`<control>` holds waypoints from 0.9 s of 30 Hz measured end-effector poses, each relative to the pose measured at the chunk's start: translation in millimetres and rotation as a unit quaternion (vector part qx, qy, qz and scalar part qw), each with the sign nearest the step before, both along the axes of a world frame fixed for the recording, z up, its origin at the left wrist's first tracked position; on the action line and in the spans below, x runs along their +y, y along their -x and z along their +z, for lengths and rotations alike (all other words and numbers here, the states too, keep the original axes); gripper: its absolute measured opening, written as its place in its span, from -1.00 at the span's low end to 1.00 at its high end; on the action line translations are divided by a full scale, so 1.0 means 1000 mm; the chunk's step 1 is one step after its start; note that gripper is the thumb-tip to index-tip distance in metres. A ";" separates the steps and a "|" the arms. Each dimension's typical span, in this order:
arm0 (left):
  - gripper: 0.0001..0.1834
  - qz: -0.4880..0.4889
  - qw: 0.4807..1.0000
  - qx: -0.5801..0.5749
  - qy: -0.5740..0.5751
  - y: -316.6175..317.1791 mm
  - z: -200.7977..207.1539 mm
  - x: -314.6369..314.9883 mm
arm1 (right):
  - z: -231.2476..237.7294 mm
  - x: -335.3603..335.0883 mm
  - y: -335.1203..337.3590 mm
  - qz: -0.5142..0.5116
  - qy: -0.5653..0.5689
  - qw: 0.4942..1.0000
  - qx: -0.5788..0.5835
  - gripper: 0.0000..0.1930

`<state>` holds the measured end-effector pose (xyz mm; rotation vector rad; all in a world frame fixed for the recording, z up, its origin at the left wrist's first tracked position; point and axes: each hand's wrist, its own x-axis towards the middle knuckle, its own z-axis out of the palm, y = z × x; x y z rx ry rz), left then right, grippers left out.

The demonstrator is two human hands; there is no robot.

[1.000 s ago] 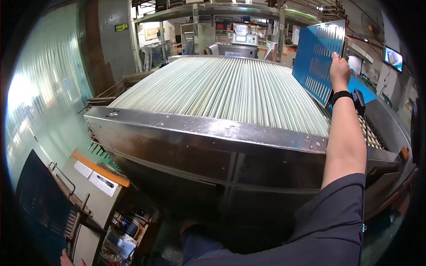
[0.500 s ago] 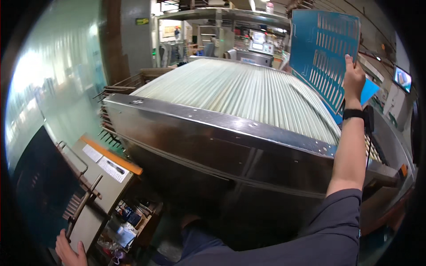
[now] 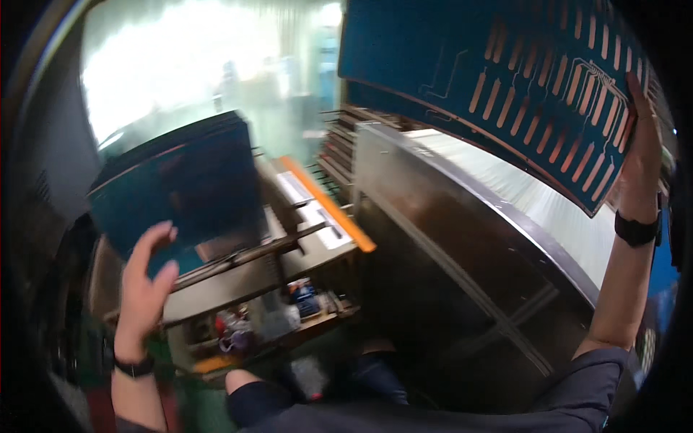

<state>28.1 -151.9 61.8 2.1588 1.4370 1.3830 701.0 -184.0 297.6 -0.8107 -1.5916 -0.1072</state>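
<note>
My right hand point(image 3: 641, 162) is raised at the right, gripping the edge of a blue printed circuit panel point(image 3: 404, 50) with rows of copper-coloured strips. The panel is tilted, and a second panel edge appears to show beneath it. At the left, my left hand point(image 3: 148, 281) holds nothing, with thumb and fingers apart. It is just in front of a stack of dark blue panels point(image 3: 180, 195) that leans upright on a rack with a metal bar point(image 3: 281, 244). Whether its fingertips touch the front panel, I cannot tell.
A steel-sided conveyor point(image 3: 440, 187) with pale rollers point(image 3: 491, 162) runs along the right. Between it and the stack, a table with an orange edge strip point(image 3: 328, 206) holds papers point(image 3: 325, 224). Its lower shelf point(image 3: 328, 320) carries assorted small items. Translucent curtains point(image 3: 289, 108) hang behind.
The view has swung left toward the panel stack. My left hand has left the rack's bar and come up before the stack. The circuit panel in my right hand is now closer and tilted.
</note>
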 end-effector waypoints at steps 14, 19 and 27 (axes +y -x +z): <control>-0.32 0.169 0.952 -0.232 -0.104 0.127 0.172 -0.042 | -0.045 0.051 0.320 0.126 -0.107 0.986 0.031 -0.55; -0.56 -0.068 0.921 -0.364 -0.122 0.189 0.148 -0.038 | -0.057 0.094 0.379 0.067 -0.274 0.951 -0.126 -0.59; -0.46 0.028 0.880 -0.430 -0.198 0.227 0.119 0.015 | -0.057 0.154 0.469 0.349 0.151 0.917 0.117 -0.68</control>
